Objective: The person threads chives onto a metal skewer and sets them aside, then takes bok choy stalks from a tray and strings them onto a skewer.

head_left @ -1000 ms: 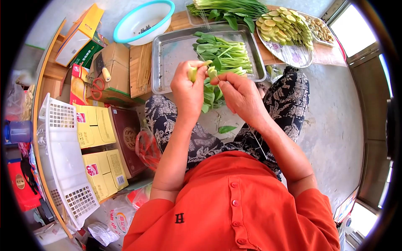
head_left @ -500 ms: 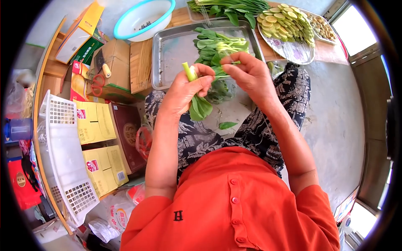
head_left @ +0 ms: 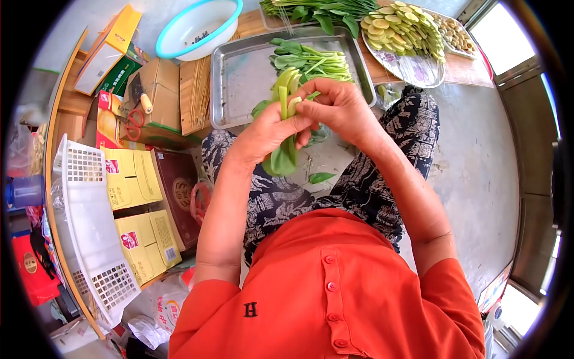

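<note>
My left hand [head_left: 267,133] is closed round leafy green vegetables [head_left: 282,160], whose pale stems stick up above the fingers and whose leaves hang below. Close against it, my right hand [head_left: 336,110] pinches at the stems; a bit of green shows at its fingertips. Both hands are over the near edge of a metal tray [head_left: 239,78]. More leafy greens [head_left: 314,61] lie in the tray's right part, stems to the right. A loose leaf [head_left: 321,178] rests on the floor between the knees.
Behind the tray stand a blue-rimmed basin [head_left: 200,27], long green stalks [head_left: 329,9], a plate of skewered slices [head_left: 412,67] and a tray of small pieces [head_left: 455,36]. Thin sticks [head_left: 200,90], scissors [head_left: 134,124], cartons [head_left: 133,178] and a white basket [head_left: 95,221] are at the left.
My right hand has moved left and down to meet my left hand. More pale stems now stand up from my left hand. The view has shifted slightly.
</note>
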